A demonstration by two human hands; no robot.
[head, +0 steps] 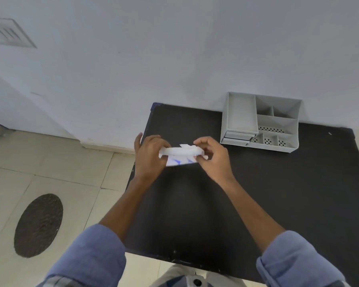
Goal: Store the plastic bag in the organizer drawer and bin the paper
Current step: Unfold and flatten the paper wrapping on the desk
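Observation:
Above the left part of the black table (257, 193), my left hand (148, 156) and my right hand (214, 156) hold a white bundle between them. It looks like a folded white plastic bag (179, 151) lying on a white paper with blue marks (177, 161); which piece is which I cannot tell for sure. Each hand pinches one end of the bundle. The grey organizer (259, 122) stands at the back right of the table, against the wall. Its two small drawers (237, 137) at the lower left front are shut.
The organizer has several bare compartments, some with perforated floors. A white wall runs behind the table. Beige floor tiles lie to the left, with a dark oval mat (38, 225) on them. No bin is in view.

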